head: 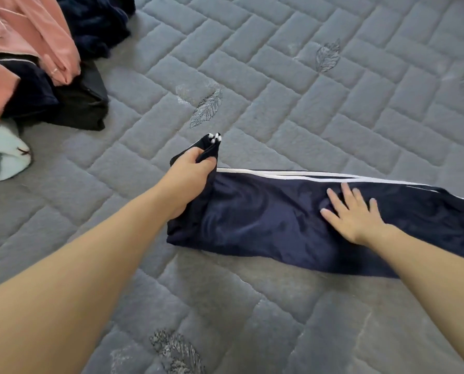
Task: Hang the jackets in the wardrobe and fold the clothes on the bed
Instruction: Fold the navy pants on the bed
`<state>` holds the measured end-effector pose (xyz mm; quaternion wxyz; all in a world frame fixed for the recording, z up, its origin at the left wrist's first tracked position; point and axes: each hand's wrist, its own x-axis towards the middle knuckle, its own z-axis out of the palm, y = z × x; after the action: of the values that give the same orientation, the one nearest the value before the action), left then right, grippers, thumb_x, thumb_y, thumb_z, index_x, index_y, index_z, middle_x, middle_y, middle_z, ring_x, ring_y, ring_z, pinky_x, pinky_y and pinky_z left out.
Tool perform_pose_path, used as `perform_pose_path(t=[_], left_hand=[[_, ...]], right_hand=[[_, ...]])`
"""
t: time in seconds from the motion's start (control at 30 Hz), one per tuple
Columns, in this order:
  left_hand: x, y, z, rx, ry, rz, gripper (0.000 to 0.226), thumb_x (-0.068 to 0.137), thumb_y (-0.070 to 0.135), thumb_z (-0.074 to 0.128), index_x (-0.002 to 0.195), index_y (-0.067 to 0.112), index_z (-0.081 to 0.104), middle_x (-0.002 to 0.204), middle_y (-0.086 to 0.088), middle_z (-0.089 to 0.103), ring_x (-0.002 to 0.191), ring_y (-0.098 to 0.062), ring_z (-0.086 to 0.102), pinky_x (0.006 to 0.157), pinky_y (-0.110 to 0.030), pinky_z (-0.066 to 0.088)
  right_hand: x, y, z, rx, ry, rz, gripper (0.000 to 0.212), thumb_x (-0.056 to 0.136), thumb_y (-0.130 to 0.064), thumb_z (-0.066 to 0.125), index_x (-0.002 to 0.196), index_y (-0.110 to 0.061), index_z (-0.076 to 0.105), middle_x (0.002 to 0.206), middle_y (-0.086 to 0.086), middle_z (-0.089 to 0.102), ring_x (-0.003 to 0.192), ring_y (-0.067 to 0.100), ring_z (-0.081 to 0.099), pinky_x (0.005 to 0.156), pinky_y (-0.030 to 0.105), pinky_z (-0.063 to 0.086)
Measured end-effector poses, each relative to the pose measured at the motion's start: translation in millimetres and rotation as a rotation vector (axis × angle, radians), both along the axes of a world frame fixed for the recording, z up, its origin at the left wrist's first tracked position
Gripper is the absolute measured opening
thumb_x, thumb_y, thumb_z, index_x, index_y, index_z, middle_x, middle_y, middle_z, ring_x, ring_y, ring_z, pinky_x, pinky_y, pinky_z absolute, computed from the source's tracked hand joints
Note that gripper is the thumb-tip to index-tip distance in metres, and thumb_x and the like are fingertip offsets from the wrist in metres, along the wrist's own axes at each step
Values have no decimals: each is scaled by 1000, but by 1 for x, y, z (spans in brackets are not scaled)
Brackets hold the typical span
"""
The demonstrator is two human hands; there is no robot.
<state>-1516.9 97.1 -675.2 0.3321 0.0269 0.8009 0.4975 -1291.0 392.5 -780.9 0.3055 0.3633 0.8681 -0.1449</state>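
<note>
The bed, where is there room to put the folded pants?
Bare quilt lies beyond the navy pants, past their white stripes. There is more between both arms in front. The left hand grips the pants' end; the right hand presses them flat. It is crowded far left, by the clothes pile.

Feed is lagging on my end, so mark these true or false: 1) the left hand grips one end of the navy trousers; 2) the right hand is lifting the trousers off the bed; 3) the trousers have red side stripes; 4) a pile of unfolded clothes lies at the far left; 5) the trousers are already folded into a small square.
1) True: the left hand grips the end of the navy trousers.
2) False: the right hand presses flat on them, on the bed.
3) False: the stripes are white.
4) True: the pile of clothes holds pink, dark and pale blue pieces.
5) False: they lie stretched out long.
</note>
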Motion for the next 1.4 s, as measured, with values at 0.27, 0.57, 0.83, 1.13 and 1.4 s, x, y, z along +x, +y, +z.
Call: perform_pose_path(t=[0.27,0.57,0.83,1.13,1.4], left_hand=[[63,110,17,-51,17,-88,12,98,29,52,92,20,58,73,-3,55,65,-17,50,59,-30,41],[172,273,24,-14,19,-203,10,96,24,49,88,24,54,75,0,56,64,-14,52,53,-25,42],[284,424,16,-49,54,-467,9,95,13,44,88,11,39,77,-9,42,66,-22,41,53,-33,35],[328,465,-38,-254,248,-532,21,96,4,27,85,9,44,78,-14,40,76,-16,44,68,-30,39],[220,361,-69,-741,566,-683,42,94,29,39,136,26,40,149,0,31,136,-29,26,110,-54,23]], right_hand=[[50,106,22,176,54,6,77,99,-34,46,155,-29,-5,163,0,-12,150,26,-6,117,58,11],[156,166,34,-134,651,-526,26,95,-12,52,117,-14,65,130,7,58,115,24,53,104,40,42],[225,216,53,-555,720,-1370,29,102,-27,41,110,-12,64,110,1,60,80,12,51,68,29,38],[240,208,47,-670,669,-1303,59,87,-54,61,119,-5,60,125,15,61,110,35,60,88,48,52],[203,167,41,216,479,-921,64,82,-11,55,143,-16,34,153,8,22,137,35,24,111,49,23]])
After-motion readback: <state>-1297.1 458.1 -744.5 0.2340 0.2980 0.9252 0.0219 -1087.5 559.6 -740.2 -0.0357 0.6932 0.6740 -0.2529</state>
